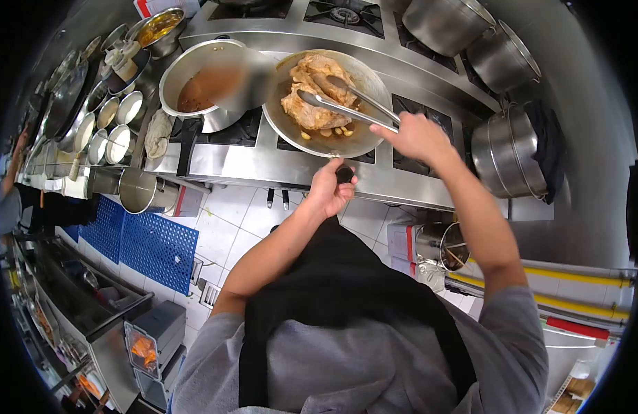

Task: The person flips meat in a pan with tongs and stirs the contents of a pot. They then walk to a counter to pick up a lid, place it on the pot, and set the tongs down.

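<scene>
In the head view a wide frying pan [374, 83] sits on the stove with browned pieces of meat [301, 109], which look like chicken, and several garlic-like cloves [338, 131] at its near side. My left hand [327, 190] is closed around the pan's handle [344, 174], whose dark end shows by the thumb. Metal tongs [346, 110] are gripped in my right hand [419, 143] at the right of the pan. The two arms of the tongs are spread, with their tips resting on the meat.
Left of the pan, a pot [168, 86] with brown sauce and a black handle [188, 148] stands on the stove, partly blurred. Several bowls [130, 107] line the far left. Large steel pots [505, 148] stand to the right. A blue mat [156, 248] lies on the floor.
</scene>
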Available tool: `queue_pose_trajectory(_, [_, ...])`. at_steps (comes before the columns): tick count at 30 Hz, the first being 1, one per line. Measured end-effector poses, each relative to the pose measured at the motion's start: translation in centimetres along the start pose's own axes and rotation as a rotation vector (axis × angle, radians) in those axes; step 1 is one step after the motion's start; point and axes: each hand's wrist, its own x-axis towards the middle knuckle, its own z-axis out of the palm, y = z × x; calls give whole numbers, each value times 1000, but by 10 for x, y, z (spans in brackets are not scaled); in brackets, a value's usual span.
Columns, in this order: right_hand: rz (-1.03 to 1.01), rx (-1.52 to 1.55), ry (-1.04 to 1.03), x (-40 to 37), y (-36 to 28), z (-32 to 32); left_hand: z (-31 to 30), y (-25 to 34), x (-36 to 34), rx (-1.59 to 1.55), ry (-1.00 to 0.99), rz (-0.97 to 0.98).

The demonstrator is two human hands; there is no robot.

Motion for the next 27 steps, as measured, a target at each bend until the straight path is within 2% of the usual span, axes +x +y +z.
queue_pose_trajectory(4, [-178,-232,-110,50,-6,-31,-1,0,0,-1,-2,11])
queue_pose_trajectory(5, [-114,-270,-302,74,-10,-38,-1,-1,0,-5,-10,14])
queue_pose_trajectory(11, [-114,-282,-429,111,-45,-62,-5,-6,5,1,-20,57])
queue_pose_trajectory(13, [-42,-307,-576,127,-49,-72,-2,-6,2,-4,25,83])
queue_pose_trajectory(17, [-112,-439,-616,143,-54,-87,-4,-7,-1,-10,17,100])
queue_pose_trajectory(21, [-97,-432,-679,151,-56,-68,-4,-7,0,7,24,79])
queue_pose_trajectory(25, [-137,-283,-697,156,-35,-51,-7,-5,-1,-11,-5,62])
queue_pose_trajectory(27, [-94,-186,-665,151,-21,-36,-6,-6,-2,-26,-3,47])
